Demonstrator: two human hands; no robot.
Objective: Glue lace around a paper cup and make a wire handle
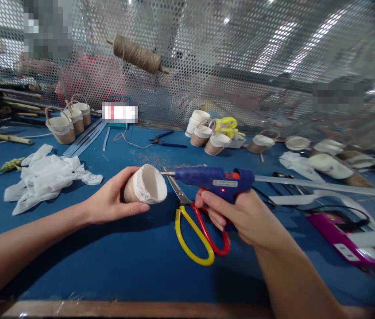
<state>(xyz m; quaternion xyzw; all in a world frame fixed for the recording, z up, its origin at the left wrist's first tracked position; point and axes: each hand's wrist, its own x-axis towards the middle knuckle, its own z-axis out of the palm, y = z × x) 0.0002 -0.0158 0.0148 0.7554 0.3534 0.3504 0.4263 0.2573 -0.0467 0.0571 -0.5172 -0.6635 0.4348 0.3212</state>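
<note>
The left hand (pixel 116 195) is curling, partly closed, around a twine-wrapped cup (pixel 144 185) above the blue tabletop (pixel 124 261); the cup's white-rimmed mouth is facing right — its long axis is running roughly sideways. Scissors (pixel 183 200) are lying below, handles pointing toward the person. A blue glue gun (pixel 203 176) is bearing a label (pixel 225 183) too small to read, its nozzle pointing left beside the rim — the right hand (pixel 237 212) is wrapping its grip.
</note>
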